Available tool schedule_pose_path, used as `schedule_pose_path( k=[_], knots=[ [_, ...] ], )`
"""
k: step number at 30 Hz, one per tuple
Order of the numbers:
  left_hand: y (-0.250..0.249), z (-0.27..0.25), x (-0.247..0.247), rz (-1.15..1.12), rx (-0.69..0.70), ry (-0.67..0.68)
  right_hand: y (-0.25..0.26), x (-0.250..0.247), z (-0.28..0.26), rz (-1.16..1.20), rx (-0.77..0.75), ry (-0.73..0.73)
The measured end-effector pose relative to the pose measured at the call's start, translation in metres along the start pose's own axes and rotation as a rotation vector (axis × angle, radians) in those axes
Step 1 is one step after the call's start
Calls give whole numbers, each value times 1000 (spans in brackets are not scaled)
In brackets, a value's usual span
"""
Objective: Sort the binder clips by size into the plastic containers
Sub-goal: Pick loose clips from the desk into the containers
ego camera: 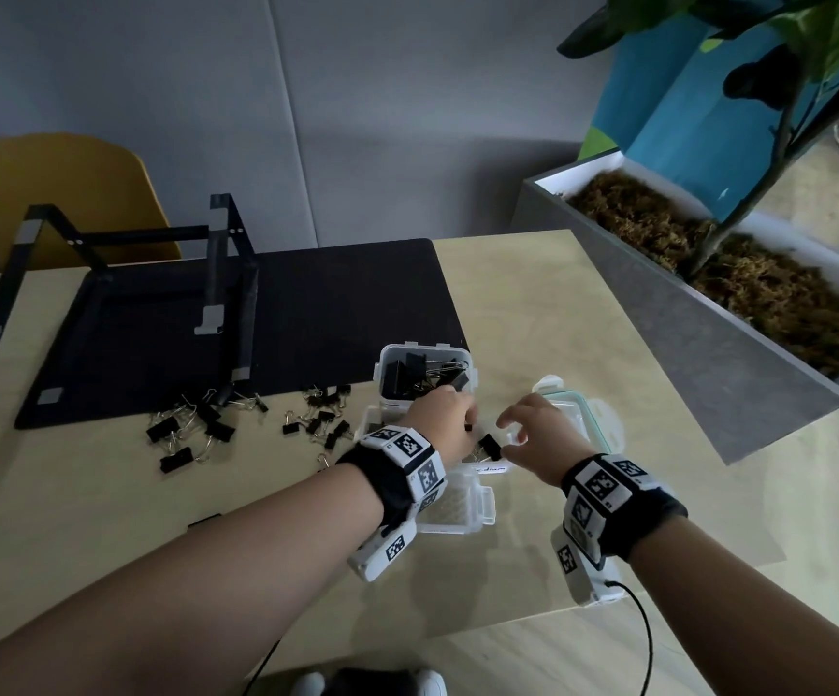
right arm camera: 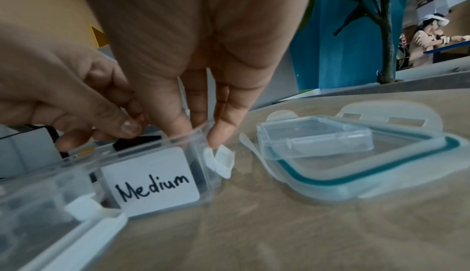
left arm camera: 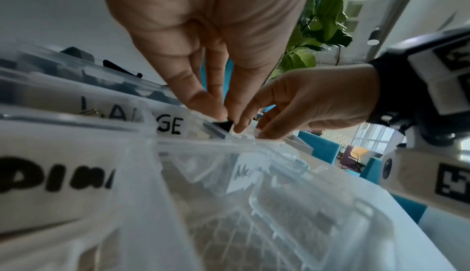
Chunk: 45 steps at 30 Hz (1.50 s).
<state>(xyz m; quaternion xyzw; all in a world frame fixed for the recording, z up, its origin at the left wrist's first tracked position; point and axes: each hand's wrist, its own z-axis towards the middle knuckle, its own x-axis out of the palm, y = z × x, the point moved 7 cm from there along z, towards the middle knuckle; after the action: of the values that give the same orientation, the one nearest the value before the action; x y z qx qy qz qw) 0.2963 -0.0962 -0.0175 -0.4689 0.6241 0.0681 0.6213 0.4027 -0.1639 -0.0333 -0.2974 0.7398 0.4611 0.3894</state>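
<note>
At the far left of the tabletop [ego camera: 106, 494], your unsorted binder clips [ego camera: 191, 434] lie scattered in 2 loose groups along the front edge of the black mat [ego camera: 332, 303], well apart from the hands. Moving right, the container marked large [ego camera: 425, 374] stands open with several big clips inside, and just in front of it sits the container labelled Medium [right arm camera: 152, 182], also open. Your left hand [ego camera: 440, 419] hangs over that medium container with fingertips pinching 1 black clip [left arm camera: 223, 124] at its rim; your right hand [ego camera: 533, 437] hovers just beside, fingers loosely bent, one fingertip touching the container's side latch, gripping nothing that I can see. Farther right, 2 lids [right arm camera: 330, 146] lie stacked on the tabletop. The risk here, as I judge it: the clip sits right on the rim, so letting go too early could tip it outside, between the containers. The light plastic box may also slide if your right hand pushes the latch instead of steadying the wall. Check the size too, since the large box stands just behind.
</note>
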Motion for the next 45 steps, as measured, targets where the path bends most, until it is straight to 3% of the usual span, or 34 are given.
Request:
schedule_pose_path(
  k=[6,10,16,22,25,29,35,40,45],
  knots=[
    [5,-8,8,185,37,105,0,2,-1,-2,29,-20],
    [14,-17,5,148,63,130,3,2,-4,-43,43,-25],
    [42,-41,-19,-6,28,26,28,-6,-12,-71,18,-96],
    [92,-79,-52,-55,-40,-17,90,5,-24,17,-82,-105],
    [131,-98,-62,-61,-119,29,125,21,-31,25,-130,-78],
    [188,-120,-63,12,-268,190,162,50,-32,81,-154,-8],
    [237,-147,-56,107,-349,288,192,97,-35,46,-147,136],
    [246,-160,-48,174,-274,258,204,121,-27,47,-156,170],
    [248,-154,-44,93,-209,152,212,130,-15,41,-137,192]
  ],
)
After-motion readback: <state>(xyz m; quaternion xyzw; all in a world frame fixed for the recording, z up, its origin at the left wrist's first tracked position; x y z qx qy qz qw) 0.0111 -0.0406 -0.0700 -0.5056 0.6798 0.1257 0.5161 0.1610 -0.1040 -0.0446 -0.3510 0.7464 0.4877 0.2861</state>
